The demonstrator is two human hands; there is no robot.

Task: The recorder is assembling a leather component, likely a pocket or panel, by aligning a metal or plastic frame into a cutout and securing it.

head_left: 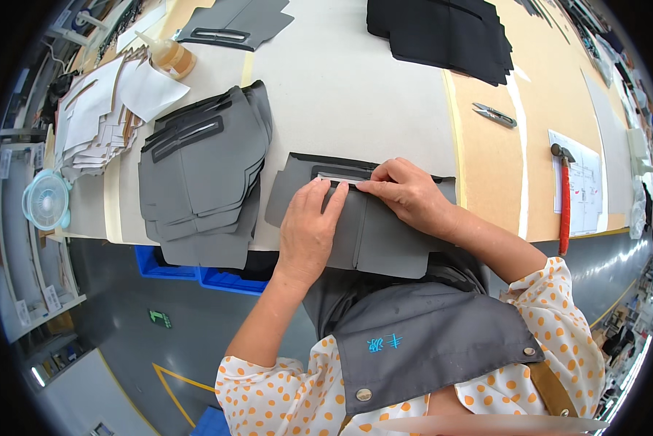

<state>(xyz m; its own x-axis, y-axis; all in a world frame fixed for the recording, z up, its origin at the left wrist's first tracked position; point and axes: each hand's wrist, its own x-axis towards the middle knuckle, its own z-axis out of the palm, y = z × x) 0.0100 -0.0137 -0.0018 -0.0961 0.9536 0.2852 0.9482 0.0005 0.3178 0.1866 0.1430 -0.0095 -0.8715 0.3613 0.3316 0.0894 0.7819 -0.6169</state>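
Observation:
On the table before me lies a grey fabric panel (341, 218) with a black-edged slot near its far edge. A narrow white strip (339, 179) shows along that slot. My left hand (310, 225) rests on the panel, fingers stretched out and their tips against the slot's near edge. At the slot's right end, my right hand (412, 195) has thumb and forefinger pinched on the edge. What lies under the right fingertips is hidden. Just left of the panel is a stack of similar grey panels (203, 171), with slots in black frames.
Papers or card pieces (94, 123) and a glue bottle (172, 58) lie at the left. More grey panels (232, 22) and black panels (443, 33) are at the far side. Thread snips (495, 115) and a red-handled hammer (565, 196) lie right. Blue bins (228, 282) stand below the table edge.

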